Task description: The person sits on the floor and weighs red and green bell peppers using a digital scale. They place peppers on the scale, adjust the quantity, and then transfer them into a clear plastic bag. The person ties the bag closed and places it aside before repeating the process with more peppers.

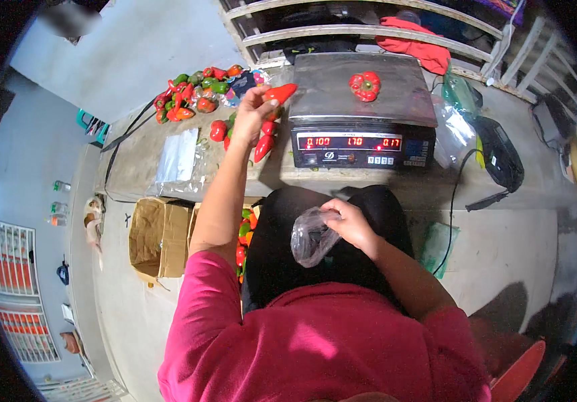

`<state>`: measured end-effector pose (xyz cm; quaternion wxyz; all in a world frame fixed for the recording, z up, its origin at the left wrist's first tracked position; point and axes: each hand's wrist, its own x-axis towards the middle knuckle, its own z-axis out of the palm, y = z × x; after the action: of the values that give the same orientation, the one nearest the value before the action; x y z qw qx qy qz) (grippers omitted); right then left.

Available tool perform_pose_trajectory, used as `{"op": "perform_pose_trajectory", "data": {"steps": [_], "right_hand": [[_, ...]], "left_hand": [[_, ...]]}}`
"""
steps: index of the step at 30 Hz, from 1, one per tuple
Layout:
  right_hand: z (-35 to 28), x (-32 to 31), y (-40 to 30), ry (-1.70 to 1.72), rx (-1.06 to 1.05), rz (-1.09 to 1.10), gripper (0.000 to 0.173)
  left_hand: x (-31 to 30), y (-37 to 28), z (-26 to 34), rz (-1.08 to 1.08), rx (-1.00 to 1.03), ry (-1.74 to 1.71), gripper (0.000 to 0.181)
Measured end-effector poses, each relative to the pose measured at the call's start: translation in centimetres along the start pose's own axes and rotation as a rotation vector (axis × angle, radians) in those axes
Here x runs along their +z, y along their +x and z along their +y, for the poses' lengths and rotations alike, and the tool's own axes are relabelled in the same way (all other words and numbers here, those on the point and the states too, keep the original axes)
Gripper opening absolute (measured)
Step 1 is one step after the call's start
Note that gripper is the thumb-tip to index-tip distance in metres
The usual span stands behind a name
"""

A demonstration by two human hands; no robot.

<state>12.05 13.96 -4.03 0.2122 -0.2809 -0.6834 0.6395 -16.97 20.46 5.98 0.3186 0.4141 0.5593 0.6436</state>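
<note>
My left hand is raised over the counter, its fingers gripping a red pepper near the left edge of the digital scale. Over my lap, my right hand holds a clear plastic bag by its rim. One ribbed red pepper rests on the scale's metal plate, and the red display is lit. Several loose red peppers lie beneath and beside my left hand, which partly hides them.
A heap of red and green peppers sits at the back left, behind a stack of clear bags. Below the counter stand a cardboard box and more peppers. A black bag and a cable are at right.
</note>
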Motion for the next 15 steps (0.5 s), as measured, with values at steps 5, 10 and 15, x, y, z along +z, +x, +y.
{"op": "perform_pose_trajectory", "data": {"steps": [5, 10, 15], "right_hand": [[-0.6, -0.3, -0.2, -0.022, -0.052, 0.054, 0.022], [-1.2, -0.7, -0.6, 0.005, -0.016, 0.086, 0.022], [-0.8, -0.6, -0.4, -0.030, -0.054, 0.077, 0.022]], "left_hand": [[9.3, 1.0, 1.8, 0.042, 0.116, 0.613, 0.034], [12.8, 1.8, -1.2, 0.108, 0.299, 0.919, 0.039], [13.5, 1.4, -1.7, 0.107, 0.307, 1.096, 0.047]]}}
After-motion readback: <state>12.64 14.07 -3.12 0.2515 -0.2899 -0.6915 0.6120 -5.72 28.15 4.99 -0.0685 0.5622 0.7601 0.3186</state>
